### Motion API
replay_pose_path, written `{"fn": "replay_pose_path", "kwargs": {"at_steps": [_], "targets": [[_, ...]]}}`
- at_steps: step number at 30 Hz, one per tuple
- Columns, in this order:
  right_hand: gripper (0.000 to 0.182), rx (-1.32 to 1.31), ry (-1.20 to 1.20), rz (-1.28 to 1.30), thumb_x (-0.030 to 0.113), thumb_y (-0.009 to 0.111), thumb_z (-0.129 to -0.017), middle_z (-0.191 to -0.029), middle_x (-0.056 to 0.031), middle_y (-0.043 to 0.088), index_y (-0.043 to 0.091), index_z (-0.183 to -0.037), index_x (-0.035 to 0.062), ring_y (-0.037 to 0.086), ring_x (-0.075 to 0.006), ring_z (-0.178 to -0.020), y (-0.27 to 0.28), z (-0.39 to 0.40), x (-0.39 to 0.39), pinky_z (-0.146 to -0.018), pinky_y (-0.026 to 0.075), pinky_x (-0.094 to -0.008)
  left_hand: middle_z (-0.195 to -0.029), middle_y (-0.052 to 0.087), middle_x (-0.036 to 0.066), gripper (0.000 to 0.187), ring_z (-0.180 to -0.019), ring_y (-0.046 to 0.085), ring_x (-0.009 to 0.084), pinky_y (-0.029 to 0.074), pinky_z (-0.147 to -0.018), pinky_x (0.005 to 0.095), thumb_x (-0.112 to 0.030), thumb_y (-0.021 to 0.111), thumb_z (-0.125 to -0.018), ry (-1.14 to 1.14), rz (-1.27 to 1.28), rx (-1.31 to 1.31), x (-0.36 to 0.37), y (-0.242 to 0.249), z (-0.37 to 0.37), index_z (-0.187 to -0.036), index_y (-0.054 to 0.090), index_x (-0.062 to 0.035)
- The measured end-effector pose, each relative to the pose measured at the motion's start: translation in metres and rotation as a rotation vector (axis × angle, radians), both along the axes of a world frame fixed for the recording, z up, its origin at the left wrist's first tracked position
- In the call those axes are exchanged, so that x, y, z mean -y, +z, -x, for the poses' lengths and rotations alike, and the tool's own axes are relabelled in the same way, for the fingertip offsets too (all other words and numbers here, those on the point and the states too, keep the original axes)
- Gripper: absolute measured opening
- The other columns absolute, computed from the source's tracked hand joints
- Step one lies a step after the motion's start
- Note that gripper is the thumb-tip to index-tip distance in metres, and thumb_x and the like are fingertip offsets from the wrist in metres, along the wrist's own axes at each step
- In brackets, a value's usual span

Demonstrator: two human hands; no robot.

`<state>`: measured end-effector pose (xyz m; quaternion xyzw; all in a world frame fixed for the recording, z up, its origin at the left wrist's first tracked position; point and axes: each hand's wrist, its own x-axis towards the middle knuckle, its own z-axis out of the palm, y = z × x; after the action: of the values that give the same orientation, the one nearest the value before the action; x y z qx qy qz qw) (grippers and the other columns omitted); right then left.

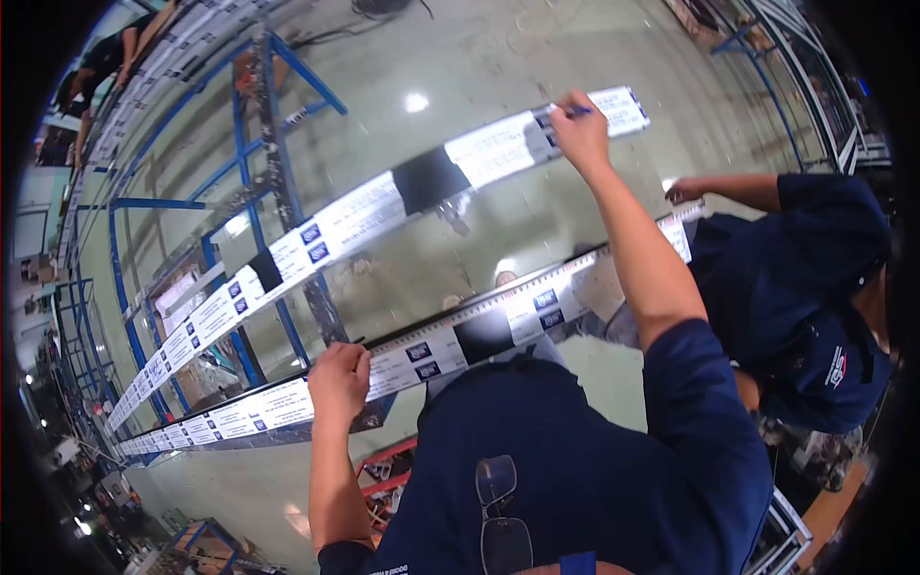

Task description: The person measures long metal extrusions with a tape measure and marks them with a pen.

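Observation:
Two long bars wrapped in white printed film with black patches run from the lower left toward the right. Above the right end of the far bar (374, 213), my right hand (581, 132) is closed round a blue pen (578, 112). My left hand (338, 379) rests on the near bar (393, 367), its fingers closed together at the top edge; a thin dark piece sticks out by the fingertips, too small to identify. A measuring tape (537, 287) lies along the near bar's upper edge.
Blue metal frames (254, 144) stand under the bars at the left. A co-worker in dark blue (795, 287) is close at my right, one hand (685, 190) near the near bar's end. Another person (101, 72) leans in at the upper left. A red frame (383, 470) is low.

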<state>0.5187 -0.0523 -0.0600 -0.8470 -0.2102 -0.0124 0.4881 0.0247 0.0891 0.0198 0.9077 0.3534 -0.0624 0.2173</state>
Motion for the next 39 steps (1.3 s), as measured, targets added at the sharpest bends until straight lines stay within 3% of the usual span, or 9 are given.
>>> {"fn": "replay_pose_path", "kwargs": {"at_steps": [2,6,9,14,17,24,27,34,39], "targets": [[0.007,0.064,0.067,-0.109,0.008,0.062,-0.084,-0.081,-0.0092,0.062,0.059,-0.089,0.0036,0.062,-0.0195,-0.078,0.02,0.009,0.013,-0.073,0.05,-0.0339,-0.093,0.068,0.017,0.02,-0.091,0.065,0.0399,0.052,-0.079,0.0502,-0.027,0.064,-0.091,0.009,0.035,0.057,-0.008,-0.02,0.019,-0.091,0.072,-0.0081],[0.027,0.454,0.161,-0.028,-0.004,0.059,-0.09,-0.107,-0.0156,0.069,0.069,-0.114,0.0012,0.066,-0.0302,-0.102,0.107,0.069,0.042,-0.091,0.05,-0.0363,-0.112,0.071,0.018,0.042,-0.105,0.066,0.0387,0.054,-0.089,0.0479,-0.047,0.067,-0.092,0.154,0.237,0.033,-0.015,-0.019,0.021,-0.114,0.071,-0.0105],[0.03,0.672,0.165,-0.086,-0.005,0.054,-0.091,-0.1,-0.0184,0.066,0.067,-0.118,-0.0022,0.063,-0.0329,-0.093,0.139,0.116,0.053,-0.086,0.05,-0.037,-0.115,0.07,0.021,0.061,-0.108,0.066,0.0409,0.053,-0.091,0.0479,-0.057,0.062,-0.094,0.178,0.339,0.034,-0.025,-0.021,0.024,-0.131,0.061,-0.01],[0.028,0.505,0.191,-0.264,0.005,0.051,-0.105,-0.102,-0.0125,0.066,0.059,-0.129,-0.0052,0.063,-0.0196,-0.093,0.155,0.18,0.067,-0.092,0.05,-0.0343,-0.117,0.068,0.027,0.08,-0.111,0.064,0.0458,0.051,-0.094,0.0508,-0.063,0.062,-0.091,0.288,0.412,0.209,-0.027,-0.02,0.03,-0.146,0.044,-0.0063],[0.027,0.28,0.177,-0.434,0.006,0.049,-0.105,-0.102,-0.0182,0.068,0.057,-0.13,0.0003,0.065,-0.0247,-0.097,0.168,0.227,0.056,-0.095,0.049,-0.0373,-0.117,0.067,0.03,0.088,-0.111,0.063,0.0487,0.05,-0.096,0.0518,-0.064,0.064,-0.089,0.317,0.319,0.304,-0.011,-0.052,0.041,-0.15,0.039,-0.0062],[0.035,-0.732,1.555,-0.983,0.02,0.068,-0.099,-0.099,-0.0264,0.069,0.045,-0.123,0.0078,0.069,-0.0363,-0.079,0.277,0.373,0.055,-0.076,0.055,-0.0514,-0.116,0.068,0.027,0.07,-0.109,0.064,0.0447,0.051,-0.093,0.0485,-0.052,0.068,-0.091,0.232,0.384,0.268,0.074,-0.024,0.072,-0.142,0.049,-0.0074],[0.034,-0.871,1.768,-1.15,0.013,0.069,-0.096,-0.099,-0.0256,0.069,0.046,-0.121,0.0068,0.069,-0.0351,-0.08,0.282,0.382,0.075,-0.076,0.055,-0.0491,-0.118,0.067,0.025,0.065,-0.109,0.065,0.043,0.052,-0.092,0.0449,-0.049,0.07,-0.091,0.311,0.478,0.193,0.106,0.003,0.074,-0.139,0.053,-0.0093],[0.035,-0.882,1.671,-1.227,-0.001,0.07,-0.089,-0.097,-0.0239,0.067,0.048,-0.115,0.0046,0.069,-0.0322,-0.083,0.264,0.393,0.122,-0.076,0.057,-0.0435,-0.12,0.067,0.021,0.052,-0.109,0.065,0.0406,0.051,-0.094,0.0428,-0.037,0.073,-0.092,0.361,0.457,0.242,0.137,-0.008,0.112,-0.132,0.059,-0.0063],[0.038,-0.659,1.166,-0.966,-0.012,0.071,-0.083,-0.095,-0.0226,0.066,0.05,-0.111,0.0031,0.07,-0.0302,-0.085,0.225,0.412,0.146,-0.076,0.058,-0.0395,-0.117,0.066,0.022,0.045,-0.109,0.064,0.0398,0.05,-0.093,0.0428,-0.033,0.073,-0.091,0.363,0.102,0.317,0.072,-0.042,0.157,-0.124,0.062,-0.0048]]}}
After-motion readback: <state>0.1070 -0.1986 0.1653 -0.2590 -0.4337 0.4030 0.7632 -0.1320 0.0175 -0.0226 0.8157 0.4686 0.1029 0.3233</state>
